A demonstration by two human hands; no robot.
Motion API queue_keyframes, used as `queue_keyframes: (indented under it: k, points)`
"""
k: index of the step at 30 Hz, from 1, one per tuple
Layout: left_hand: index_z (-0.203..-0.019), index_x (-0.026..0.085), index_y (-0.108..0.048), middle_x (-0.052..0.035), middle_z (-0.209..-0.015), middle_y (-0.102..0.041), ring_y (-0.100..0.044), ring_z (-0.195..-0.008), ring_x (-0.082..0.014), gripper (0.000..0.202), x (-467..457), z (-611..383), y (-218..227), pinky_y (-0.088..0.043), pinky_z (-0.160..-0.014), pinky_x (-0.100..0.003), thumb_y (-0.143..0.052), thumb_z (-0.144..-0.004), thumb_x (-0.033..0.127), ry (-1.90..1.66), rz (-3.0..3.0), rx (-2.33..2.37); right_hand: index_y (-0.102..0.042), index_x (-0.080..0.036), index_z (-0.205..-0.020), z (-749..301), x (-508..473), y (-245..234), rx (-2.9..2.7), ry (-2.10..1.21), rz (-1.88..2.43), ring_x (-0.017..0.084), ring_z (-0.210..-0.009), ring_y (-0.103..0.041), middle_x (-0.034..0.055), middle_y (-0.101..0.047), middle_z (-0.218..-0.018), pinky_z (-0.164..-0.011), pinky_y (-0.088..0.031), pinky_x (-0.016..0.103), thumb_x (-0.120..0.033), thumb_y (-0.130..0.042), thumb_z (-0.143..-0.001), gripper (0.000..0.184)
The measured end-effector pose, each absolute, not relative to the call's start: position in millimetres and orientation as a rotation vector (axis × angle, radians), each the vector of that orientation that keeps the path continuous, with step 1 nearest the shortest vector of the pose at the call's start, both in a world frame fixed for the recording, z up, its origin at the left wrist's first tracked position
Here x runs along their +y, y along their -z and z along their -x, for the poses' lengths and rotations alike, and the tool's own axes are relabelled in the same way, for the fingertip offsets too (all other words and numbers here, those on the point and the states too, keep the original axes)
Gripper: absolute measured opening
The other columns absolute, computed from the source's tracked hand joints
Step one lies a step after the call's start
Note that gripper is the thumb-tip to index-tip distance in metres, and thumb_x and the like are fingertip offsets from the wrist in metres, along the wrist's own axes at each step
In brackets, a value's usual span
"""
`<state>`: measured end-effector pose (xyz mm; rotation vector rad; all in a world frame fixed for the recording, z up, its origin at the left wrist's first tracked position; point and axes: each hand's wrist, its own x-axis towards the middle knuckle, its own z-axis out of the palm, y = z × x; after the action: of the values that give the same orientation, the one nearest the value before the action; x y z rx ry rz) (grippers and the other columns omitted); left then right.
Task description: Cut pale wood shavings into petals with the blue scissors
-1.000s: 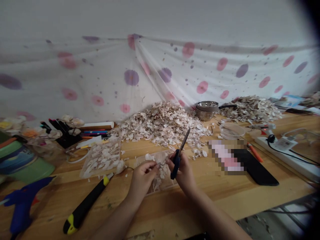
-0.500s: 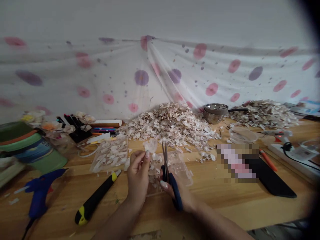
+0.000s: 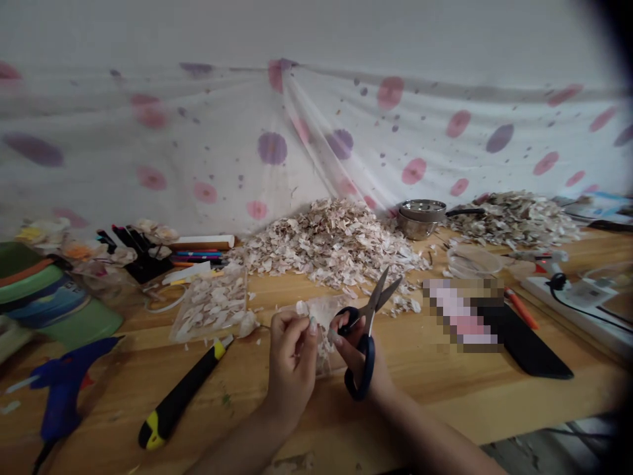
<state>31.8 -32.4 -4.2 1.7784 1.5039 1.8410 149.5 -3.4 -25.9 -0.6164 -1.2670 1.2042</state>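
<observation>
Clear plastic tray [image 3: 245, 300] left of the hands held pale flakes [image 3: 210, 303]; left hand [image 3: 291, 356] pinched one flake [image 3: 302, 308], right hand [image 3: 352, 353] gripped open blue scissors [image 3: 368, 323]; flake heap [image 3: 331, 241] lay beyond.

A heap of flakes [image 3: 331, 241] is piled on the table [image 3: 445, 396] at centre frame, scissors [image 3: 366, 330] are held just below it, a metal bowl [image 3: 420, 218] is set to its right, and a utility knife [image 3: 180, 396] is laid at lower left.
</observation>
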Motion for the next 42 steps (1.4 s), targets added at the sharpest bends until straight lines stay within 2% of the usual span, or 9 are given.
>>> queue_keyframes:
  k: [7, 12, 15, 22, 28, 33, 37, 42]
  points:
    - [-0.086, 0.02, -0.059, -0.0017, -0.086, -0.048, -0.049, -0.078, -0.013, 0.01, -34.0, -37.4, 11.9, -0.042, -0.065, -0.022, -0.05, -0.09, 0.021, -1.691, -1.783, 1.414, -0.047, -0.022, -0.085, -155.5, -1.1, 25.5, -1.189, -1.176, 0.704, 0.014, -0.068, -0.047, -0.0013, -0.049, -0.076, -0.064, -0.04, 0.026, -0.035, -0.067, -0.077, 0.024]
    - [-0.072, 0.019, -0.057, -0.0002, -0.078, -0.046, -0.047, -0.07, -0.0123, 0.018, -33.1, -34.2, 4.0, -0.039, -0.059, -0.022, -0.051, -0.089, 0.024, -1.661, -1.609, 1.315, -0.048, -0.022, -0.083, -157.9, 1.2, 23.8, -1.226, -1.177, 0.649, 0.014, -0.067, -0.047, -0.0017, -0.05, -0.074, -0.064, -0.04, 0.027, -0.033, -0.066, -0.076, 0.022]
    - [-0.072, 0.019, -0.058, -0.0007, -0.078, -0.047, -0.048, -0.071, -0.0129, 0.019, -33.2, -32.7, -0.8, -0.039, -0.058, -0.023, -0.051, -0.088, 0.025, -1.681, -1.535, 1.287, -0.047, -0.022, -0.083, -157.2, 1.1, 24.4, -1.241, -1.187, 0.651, 0.014, -0.066, -0.047, -0.0014, -0.05, -0.074, -0.063, -0.039, 0.027, -0.033, -0.064, -0.079, 0.021]
    - [-0.074, 0.019, -0.057, -0.0018, -0.079, -0.049, -0.049, -0.072, -0.0136, 0.017, -37.1, -33.1, -1.8, -0.04, -0.06, -0.024, -0.05, -0.089, 0.022, -1.686, -1.765, 1.278, -0.045, -0.023, -0.087, -155.7, -1.1, 21.5, -1.217, -1.175, 0.628, 0.017, -0.076, -0.05, 0.0008, -0.048, -0.081, -0.072, -0.042, 0.031, -0.036, -0.065, -0.078, 0.026]
    - [-0.079, 0.019, -0.054, -0.0018, -0.083, -0.049, -0.05, -0.075, -0.0132, 0.012, -36.9, -26.7, -1.1, -0.042, -0.063, -0.024, -0.049, -0.088, 0.014, -1.726, -1.985, 1.337, -0.043, -0.024, -0.085, -156.2, -3.8, 14.8, -1.277, -1.151, 0.584, 0.018, -0.074, -0.05, 0.0015, -0.051, -0.078, -0.07, -0.043, 0.032, -0.041, -0.063, -0.08, 0.027]
    - [-0.082, 0.019, -0.054, -0.0019, -0.083, -0.048, -0.05, -0.075, -0.013, 0.01, -37.9, -24.4, -2.4, -0.043, -0.064, -0.023, -0.05, -0.085, 0.01, -1.66, -2.148, 1.315, -0.046, -0.023, -0.088, -155.7, -5.7, 14.4, -1.292, -1.156, 0.627, 0.017, -0.077, -0.05, 0.0006, -0.05, -0.079, -0.075, -0.043, 0.032, -0.036, -0.066, -0.079, 0.025]
    - [-0.081, 0.019, -0.054, -0.0031, -0.085, -0.049, -0.052, -0.079, -0.0144, 0.009, -38.8, -24.3, -6.3, -0.045, -0.069, -0.025, -0.051, -0.084, 0.01, -1.591, -2.257, 1.312, -0.047, -0.023, -0.085, -156.8, -4.6, 13.0, -1.268, -1.179, 0.651, 0.017, -0.074, -0.049, -0.0002, -0.049, -0.076, -0.073, -0.043, 0.031, -0.038, -0.068, -0.076, 0.027]
    - [-0.074, 0.019, -0.054, -0.0041, -0.085, -0.051, -0.052, -0.072, -0.0137, 0.012, -37.0, -23.3, -7.7, -0.043, -0.058, -0.023, -0.049, -0.084, 0.015, -1.52, -2.129, 1.294, -0.045, -0.024, -0.087, -159.3, -2.5, 16.5, -1.265, -1.217, 0.611, 0.017, -0.071, -0.048, -0.0002, -0.048, -0.076, -0.068, -0.043, 0.031, -0.039, -0.068, -0.075, 0.03]
